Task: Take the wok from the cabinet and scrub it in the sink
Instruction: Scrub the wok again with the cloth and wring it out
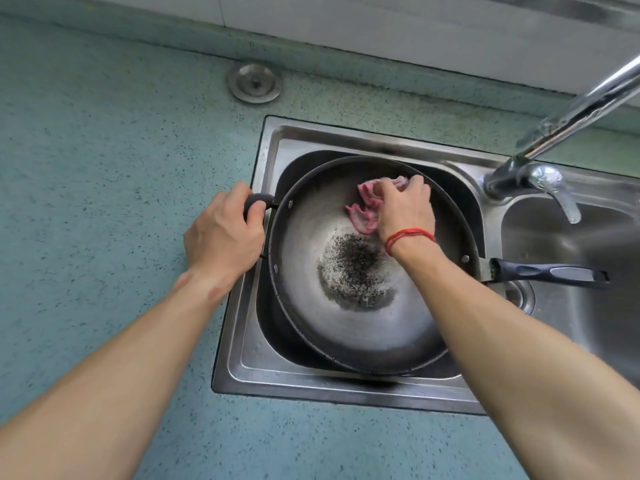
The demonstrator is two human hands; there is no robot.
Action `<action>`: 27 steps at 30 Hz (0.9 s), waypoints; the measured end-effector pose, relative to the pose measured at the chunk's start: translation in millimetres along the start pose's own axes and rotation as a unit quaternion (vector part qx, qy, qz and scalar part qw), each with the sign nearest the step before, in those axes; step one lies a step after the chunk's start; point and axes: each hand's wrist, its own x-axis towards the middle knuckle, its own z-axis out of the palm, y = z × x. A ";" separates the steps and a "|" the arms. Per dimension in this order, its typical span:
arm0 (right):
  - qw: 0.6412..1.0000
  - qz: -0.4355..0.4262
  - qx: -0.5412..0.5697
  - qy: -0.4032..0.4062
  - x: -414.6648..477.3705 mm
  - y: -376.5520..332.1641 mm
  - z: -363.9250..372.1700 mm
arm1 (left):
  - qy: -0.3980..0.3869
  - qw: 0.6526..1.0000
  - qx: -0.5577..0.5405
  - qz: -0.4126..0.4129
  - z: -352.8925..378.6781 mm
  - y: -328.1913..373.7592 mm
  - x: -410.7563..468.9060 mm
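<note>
- Wok (363, 327): grey inside, dark speckled patch mid-bowl, lying in the left sink (239, 341) basin.
- Long handle (550, 273) points right; axis runs left-right.
- Left hand (221, 233) clamps the small handle.
- Right hand (405, 209) presses a pink cloth (362, 216), seemingly pinched.

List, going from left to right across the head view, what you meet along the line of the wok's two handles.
Countertop → left hand on the wok's loop handle → wok → pink cloth → right hand → long handle → right basin.
</note>
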 end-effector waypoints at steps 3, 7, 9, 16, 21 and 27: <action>0.962 -0.078 -0.260 -0.025 -8.7 29.5 -17.6 | 0.002 1.000 -0.002 -0.001 -0.1 -0.9 0.1; 0.911 -0.089 -0.399 -0.062 -32.5 41.3 -26.1 | 0.001 1.000 -0.004 0.001 -1.2 0.6 -0.7; 0.899 -0.090 -0.404 -0.143 -45.1 43.3 -26.7 | 0.000 1.000 -0.003 0.000 -1.5 1.8 -1.4; 0.758 -0.228 -0.352 -0.499 -91.2 4.4 -53.3 | 0.006 1.000 0.009 -0.005 -1.2 3.2 -1.2; 0.838 -0.198 -0.084 -0.502 -110.8 -20.2 -46.5 | 0.003 1.000 0.012 -0.007 -1.7 4.7 -1.9; 0.916 -0.106 0.183 -0.342 -125.3 -56.6 -17.8 | 0.003 1.000 0.011 -0.014 -2.1 5.4 -1.1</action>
